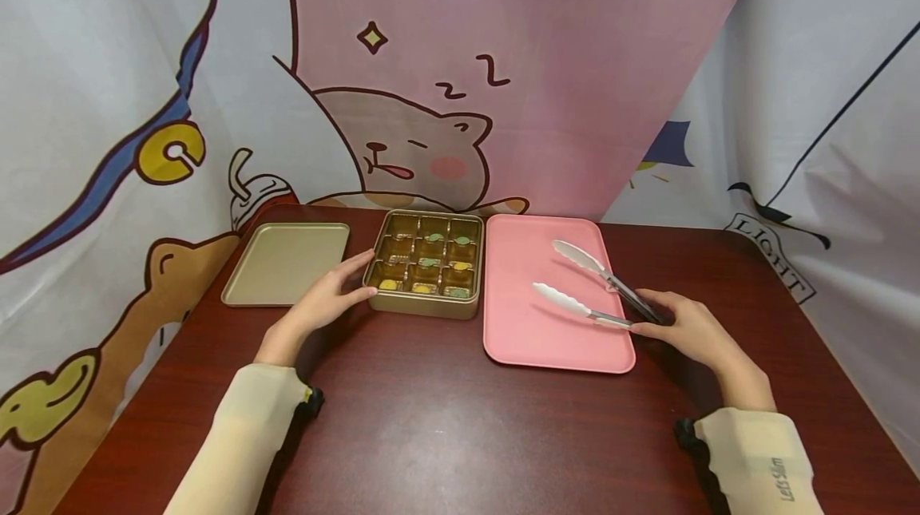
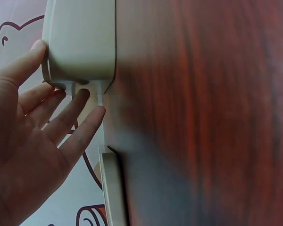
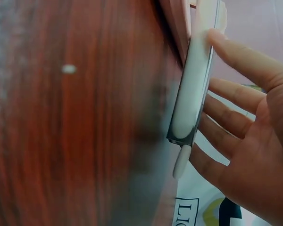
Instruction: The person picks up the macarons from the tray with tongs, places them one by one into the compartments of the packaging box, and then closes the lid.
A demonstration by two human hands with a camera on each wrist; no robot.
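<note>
A square gold tin (image 1: pixel 424 305) has a brown divided insert with several compartments, in which small yellow and green pieces show. My left hand (image 1: pixel 323 306) is at its left side, thumb touching the front left corner and the other fingers spread, nearly straight, along the side wall. White-tipped tongs (image 1: pixel 568 301) lie spread over a pink tray (image 1: pixel 549 343), their handle end reaching past its right edge. My right hand (image 1: pixel 693 327) pinches that handle end, thumb on the near handle (image 3: pixel 193 89) and fingers on the far side. A white tab (image 3: pixel 180 162) sticks out of the end.
A shallow gold lid or tray (image 1: pixel 287 263) lies left of the tin on the dark red wooden table (image 1: pixel 431 435). The pink tray stands close against the tin's right side. A printed curtain (image 1: pixel 575 84) hangs right behind the table and along both sides.
</note>
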